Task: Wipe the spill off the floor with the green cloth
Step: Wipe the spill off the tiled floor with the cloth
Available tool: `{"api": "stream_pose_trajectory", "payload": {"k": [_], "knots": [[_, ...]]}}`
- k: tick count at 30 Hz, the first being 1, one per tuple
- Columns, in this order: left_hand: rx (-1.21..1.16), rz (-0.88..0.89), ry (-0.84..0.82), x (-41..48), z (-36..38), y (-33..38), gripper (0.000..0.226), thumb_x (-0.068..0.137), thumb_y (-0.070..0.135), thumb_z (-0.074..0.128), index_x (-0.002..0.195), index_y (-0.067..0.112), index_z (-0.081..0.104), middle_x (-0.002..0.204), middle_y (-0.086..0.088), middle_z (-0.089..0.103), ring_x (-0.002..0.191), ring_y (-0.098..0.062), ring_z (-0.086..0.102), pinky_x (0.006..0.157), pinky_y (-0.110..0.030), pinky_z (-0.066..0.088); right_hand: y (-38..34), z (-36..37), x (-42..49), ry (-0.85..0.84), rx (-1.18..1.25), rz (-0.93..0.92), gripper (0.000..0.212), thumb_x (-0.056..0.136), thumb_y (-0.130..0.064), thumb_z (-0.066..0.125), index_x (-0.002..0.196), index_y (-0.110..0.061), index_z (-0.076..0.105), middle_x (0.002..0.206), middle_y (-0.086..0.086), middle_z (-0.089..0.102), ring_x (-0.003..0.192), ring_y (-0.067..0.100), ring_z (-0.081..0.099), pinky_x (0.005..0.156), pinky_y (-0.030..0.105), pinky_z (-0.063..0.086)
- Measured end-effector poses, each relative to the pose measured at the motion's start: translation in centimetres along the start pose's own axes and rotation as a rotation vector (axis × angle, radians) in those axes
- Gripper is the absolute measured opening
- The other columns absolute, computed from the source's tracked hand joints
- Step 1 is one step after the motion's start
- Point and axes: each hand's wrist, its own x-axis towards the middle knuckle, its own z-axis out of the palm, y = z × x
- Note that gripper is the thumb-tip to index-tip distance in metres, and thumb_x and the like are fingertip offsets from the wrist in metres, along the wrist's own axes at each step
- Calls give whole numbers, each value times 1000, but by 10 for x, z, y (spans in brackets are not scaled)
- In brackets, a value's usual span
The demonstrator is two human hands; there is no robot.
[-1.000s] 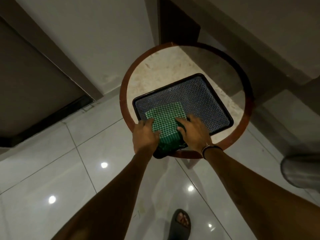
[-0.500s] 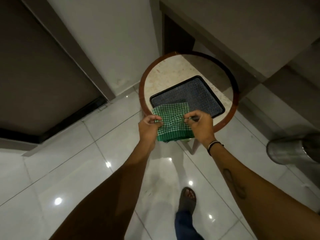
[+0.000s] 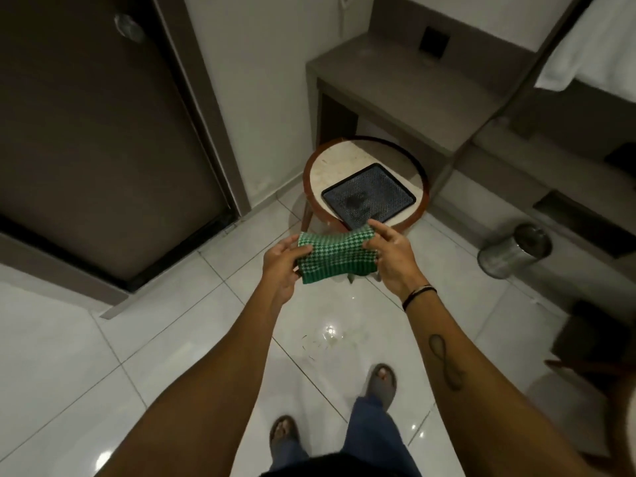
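Green cloth (image 3: 335, 257): now clear of the black tray (image 3: 368, 197), where it lay a second ago with both hands on it. It hangs in the air, stretched between the hands, in front of the round side table (image 3: 366, 182) and over the white tiled floor (image 3: 172, 325).

Left hand (image 3: 282, 261): fingers closed on the cloth's 9 o'clock edge. Right hand (image 3: 390, 251): thumb and lower fingers pinch the 3 o'clock edge; index finger sticks out straight toward 11 o'clock.

View has pulled back from the table; more floor shows, both sandalled feet included.

Meaning for task: pick-up looks done, wiping not begun. Cloth is dry of the floor, well above it.

Spill (image 3: 327, 340): faint wet patch with thin dark outlines on the tile, at 6 o'clock from the cloth, between the hands and the right foot (image 3: 382, 382). Ceiling-light glare sits on it; exact edges hard to read.

Surroundings: tray empty on the table. Metal bin (image 3: 512, 251) at 3 o'clock of the cloth, well apart. Dark door (image 3: 103, 132) at 10 o'clock. Built-in desk (image 3: 413, 84) at 1 o'clock.

Obstacles: none over the spill. Right foot stands just beside it; stepping in it seems possible when crouching.
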Motion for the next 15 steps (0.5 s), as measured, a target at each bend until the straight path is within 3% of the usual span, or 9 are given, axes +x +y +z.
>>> {"api": "stream_pose_trajectory", "payload": {"k": [2,3,6,7,10,11,13,15], "knots": [[34,8,-7,-22,-17,-3,38,92,-8,80,124,13,77,122,-7,83,114,-28,79,91,-38,66,3,5,-26,11,-27,-13,64,92,15,66,151,-11,63,136,19,70,107,30,74,70,33,65],[37,15,-10,-30,-23,-5,38,92,-9,79,123,13,77,119,-4,83,114,-27,79,89,-36,66,7,7,-37,9,-40,-12,66,91,15,70,153,-8,60,139,19,70,106,29,75,70,31,66],[41,16,-9,-48,-37,-12,41,93,-12,75,127,12,76,115,0,83,106,-22,80,73,-27,69,21,5,-60,15,-72,28,80,88,10,81,160,-5,49,145,21,67,118,37,76,94,45,68],[59,15,-3,-51,-41,-18,39,93,-12,76,123,13,77,115,0,83,106,-21,80,70,-26,69,28,2,-65,18,-86,44,83,88,8,84,161,-5,48,144,22,67,118,37,76,94,45,68],[140,4,10,-55,-54,-40,35,92,-9,79,112,20,78,117,-1,83,108,-26,81,77,-31,68,55,-11,-75,25,-137,88,78,87,9,84,157,-9,54,128,19,74,95,25,83,76,34,69],[163,-2,22,-56,-58,-51,33,92,-8,79,110,20,78,118,-1,82,108,-27,81,78,-33,67,69,-17,-76,26,-166,94,74,88,11,83,154,-10,58,129,20,75,97,25,83,79,36,70],[211,-17,39,-56,-67,-77,31,92,-8,80,107,19,78,116,-1,80,106,-27,81,74,-31,67,101,-32,-78,46,-233,75,63,90,14,78,147,-10,65,139,19,73,120,32,77,99,50,67],[268,-31,64,-53,-74,-107,29,93,-9,79,104,18,78,116,-3,78,102,-26,80,69,-28,67,138,-48,-76,79,-268,48,56,91,15,75,142,-9,71,142,14,73,135,31,68,111,53,61]]}}
